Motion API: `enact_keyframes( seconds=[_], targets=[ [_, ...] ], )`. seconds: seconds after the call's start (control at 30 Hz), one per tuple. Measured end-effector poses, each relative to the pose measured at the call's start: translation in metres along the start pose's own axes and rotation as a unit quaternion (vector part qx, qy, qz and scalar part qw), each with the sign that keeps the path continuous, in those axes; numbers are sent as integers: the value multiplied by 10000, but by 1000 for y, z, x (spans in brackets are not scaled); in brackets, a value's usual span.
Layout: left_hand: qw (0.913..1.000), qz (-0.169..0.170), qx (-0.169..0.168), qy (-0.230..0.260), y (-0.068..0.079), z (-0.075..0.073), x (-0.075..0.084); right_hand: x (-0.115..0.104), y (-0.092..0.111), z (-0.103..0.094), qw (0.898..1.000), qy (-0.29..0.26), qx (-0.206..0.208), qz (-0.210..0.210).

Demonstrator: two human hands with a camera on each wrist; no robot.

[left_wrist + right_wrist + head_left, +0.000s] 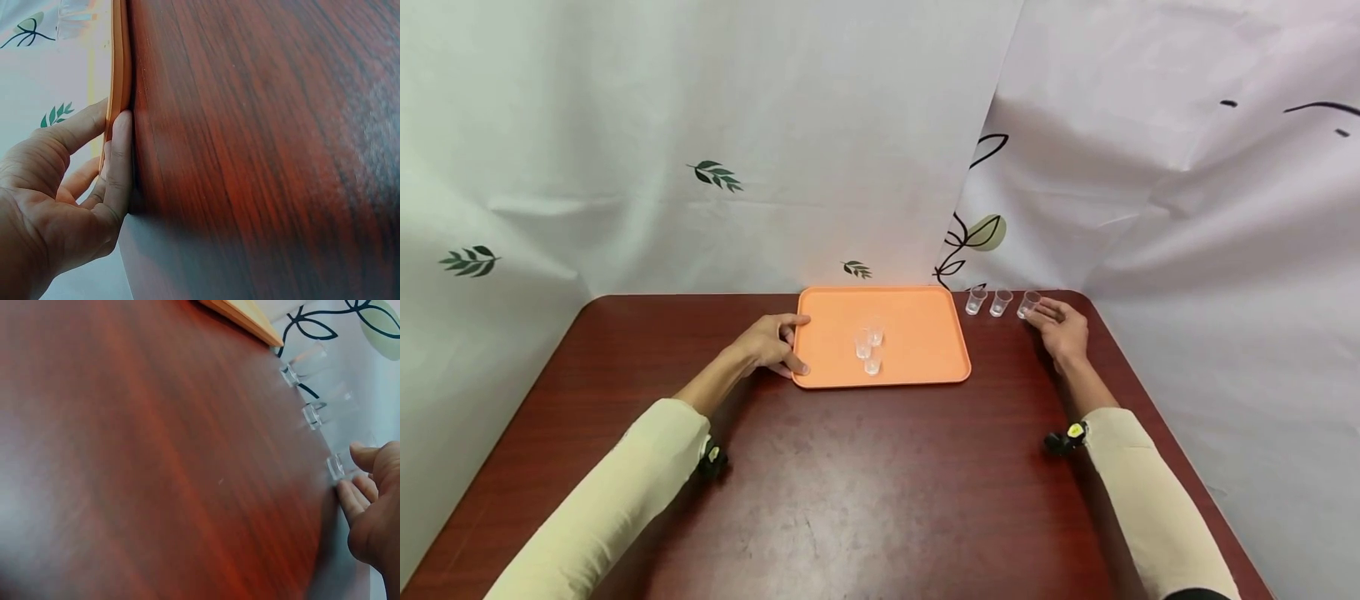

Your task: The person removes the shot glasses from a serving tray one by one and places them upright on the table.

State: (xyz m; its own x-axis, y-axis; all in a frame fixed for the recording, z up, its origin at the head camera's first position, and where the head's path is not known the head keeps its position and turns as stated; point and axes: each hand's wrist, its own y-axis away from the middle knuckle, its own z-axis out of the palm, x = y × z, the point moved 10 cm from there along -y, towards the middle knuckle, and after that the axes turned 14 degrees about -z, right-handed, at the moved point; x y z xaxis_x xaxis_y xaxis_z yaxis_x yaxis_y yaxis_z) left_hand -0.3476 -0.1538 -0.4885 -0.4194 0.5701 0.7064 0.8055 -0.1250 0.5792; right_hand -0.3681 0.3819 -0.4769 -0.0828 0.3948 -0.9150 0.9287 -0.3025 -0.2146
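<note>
My left hand (767,343) grips the left rim of an orange tray (925,367). In the left wrist view, fingers of that left hand (69,194) lie on both sides of the tray's edge (120,62). Three small clear shot glasses (872,365) stand close together on the tray. To the tray's right, three more form a row: one nearest the tray (976,301), a middle glass (1000,302) and a rightmost glass (1027,303). My right hand (1063,331) holds the rightmost glass between thumb and fingers; the right wrist view shows this glass (337,466) upright, partly covered by the thumb.
The dark red-brown wooden table (865,492) stretches in front of the tray and to both sides. Behind its far edge hangs a pale curtain (775,108) with leaf prints, which also runs along the left and right sides.
</note>
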Motion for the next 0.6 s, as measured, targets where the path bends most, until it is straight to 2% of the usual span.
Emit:
enact_keyframes(
  seconds=[0.27, 0.43, 0.6],
  targets=[
    [10000, -17, 7, 9, -1, 0, -2, 1, 17, -4, 9999, -84, -145, -20],
    [10000, -50, -40, 8, 0, 0, -3, -3, 31, -8, 9992, 258, -306, 59],
    [10000, -21, -5, -10, 0, -1, 0, -16, 46, -6, 9977, 568, -381, -39]
  ],
)
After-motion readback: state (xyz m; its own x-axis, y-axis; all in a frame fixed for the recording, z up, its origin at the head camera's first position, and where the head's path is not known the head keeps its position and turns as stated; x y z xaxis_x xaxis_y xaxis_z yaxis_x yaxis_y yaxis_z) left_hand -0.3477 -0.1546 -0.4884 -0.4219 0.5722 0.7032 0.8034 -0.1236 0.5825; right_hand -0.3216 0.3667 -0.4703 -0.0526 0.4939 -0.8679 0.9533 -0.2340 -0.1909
